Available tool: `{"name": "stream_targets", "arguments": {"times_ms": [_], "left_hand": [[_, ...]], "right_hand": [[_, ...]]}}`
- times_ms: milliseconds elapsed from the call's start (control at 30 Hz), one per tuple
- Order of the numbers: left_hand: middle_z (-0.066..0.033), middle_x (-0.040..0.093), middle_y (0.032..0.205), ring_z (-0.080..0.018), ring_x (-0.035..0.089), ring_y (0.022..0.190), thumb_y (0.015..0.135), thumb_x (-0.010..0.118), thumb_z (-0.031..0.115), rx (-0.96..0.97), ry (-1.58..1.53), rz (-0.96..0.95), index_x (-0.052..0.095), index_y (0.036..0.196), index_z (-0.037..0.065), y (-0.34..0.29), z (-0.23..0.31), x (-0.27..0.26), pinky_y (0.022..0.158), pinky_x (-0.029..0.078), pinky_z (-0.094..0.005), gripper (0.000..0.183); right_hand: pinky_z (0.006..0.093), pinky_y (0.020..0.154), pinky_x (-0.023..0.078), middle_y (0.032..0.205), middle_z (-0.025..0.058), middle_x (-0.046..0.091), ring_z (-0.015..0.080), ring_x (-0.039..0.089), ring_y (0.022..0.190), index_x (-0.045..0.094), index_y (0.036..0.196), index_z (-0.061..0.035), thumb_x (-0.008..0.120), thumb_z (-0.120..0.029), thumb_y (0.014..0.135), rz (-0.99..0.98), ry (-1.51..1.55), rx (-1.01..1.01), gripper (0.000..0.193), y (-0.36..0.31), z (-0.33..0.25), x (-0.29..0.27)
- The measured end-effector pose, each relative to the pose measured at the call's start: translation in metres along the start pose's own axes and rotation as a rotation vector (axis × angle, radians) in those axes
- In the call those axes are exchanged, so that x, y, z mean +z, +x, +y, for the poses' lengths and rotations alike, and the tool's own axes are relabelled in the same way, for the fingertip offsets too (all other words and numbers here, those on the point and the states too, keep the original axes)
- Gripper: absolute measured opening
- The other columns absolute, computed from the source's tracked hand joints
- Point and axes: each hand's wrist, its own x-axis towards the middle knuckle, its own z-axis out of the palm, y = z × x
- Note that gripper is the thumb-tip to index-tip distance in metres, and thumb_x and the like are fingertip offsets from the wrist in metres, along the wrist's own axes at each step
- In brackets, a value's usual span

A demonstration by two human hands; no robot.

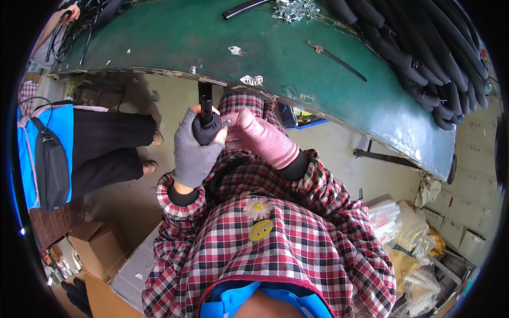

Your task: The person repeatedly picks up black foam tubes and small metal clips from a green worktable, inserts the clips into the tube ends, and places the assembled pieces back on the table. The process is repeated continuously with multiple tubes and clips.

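Note:
My left hand [192, 151], in a grey fingerless glove, is wrapped round a black tube with a thick dark padded collar [205, 131]. The tube's shiny black end [206, 107] points away from me, just below the bench edge. Close against the collar's right side is my right hand [262, 139], in a pink glove. Its fingers are bent and partly hidden behind the glove. A small metallic piece [227, 122] shows between the two hands; what exactly the right fingers hold is too small to tell.
A green bench [175, 40] spans the far side, bearing a pile of metal clips [297, 9], a thin black strip [342, 65] and many black foam-covered tubes [419, 47]. Another person [106, 135] stands at left. Cardboard boxes [98, 249] and plastic bags [408, 238] lie nearby.

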Motion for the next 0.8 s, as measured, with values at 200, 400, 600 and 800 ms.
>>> {"name": "stream_targets", "arguments": {"times_ms": [200, 400, 600, 800], "left_hand": [[-0.0107, 0.071, 0.097, -0.0214, 0.071, 0.091, 0.081, 0.078, 0.005, -0.015, 0.068, -0.063, 0.059, 0.121, 0.003, -0.008, -0.018, 0.004, 0.084, 0.055, -0.0332, 0.045], [-0.0101, 0.071, 0.100, -0.0195, 0.070, 0.092, 0.082, 0.077, 0.003, -0.013, 0.055, -0.093, 0.058, 0.123, 0.003, -0.004, -0.009, 0.007, 0.085, 0.055, -0.0328, 0.045], [-0.0103, 0.072, 0.104, -0.0161, 0.069, 0.092, 0.084, 0.074, 0.001, -0.038, -0.108, -0.070, 0.055, 0.128, 0.004, -0.001, -0.009, 0.014, 0.084, 0.055, -0.0303, 0.048], [-0.0085, 0.066, 0.101, -0.0157, 0.065, 0.089, 0.084, 0.084, 0.017, 0.064, 0.043, -0.093, 0.051, 0.137, 0.002, -0.007, -0.007, 0.006, 0.084, 0.053, -0.0297, 0.064]], "right_hand": [[0.0259, 0.087, 0.048, 0.105, -0.0002, 0.066, 0.0100, 0.060, 0.094, 0.067, 0.119, -0.0075, 0.065, -0.059, 0.095, 0.114, 0.187, 0.113, 0.057, 0.002, 0.022, -0.002], [0.0273, 0.090, 0.049, 0.107, 0.0013, 0.068, 0.0100, 0.060, 0.096, 0.068, 0.119, 0.0003, 0.068, -0.041, 0.098, 0.323, 0.267, -0.085, 0.046, -0.008, 0.027, 0.021], [0.0244, 0.084, 0.048, 0.099, -0.0007, 0.066, 0.0069, 0.056, 0.090, 0.067, 0.115, 0.0036, 0.067, -0.021, 0.099, 0.520, -0.086, -0.344, 0.029, -0.003, 0.021, 0.026], [0.0219, 0.080, 0.046, 0.094, -0.0022, 0.063, 0.0059, 0.054, 0.086, 0.065, 0.116, 0.0035, 0.069, -0.020, 0.098, 0.466, -0.218, -0.608, 0.030, -0.007, -0.025, 0.023]]}}
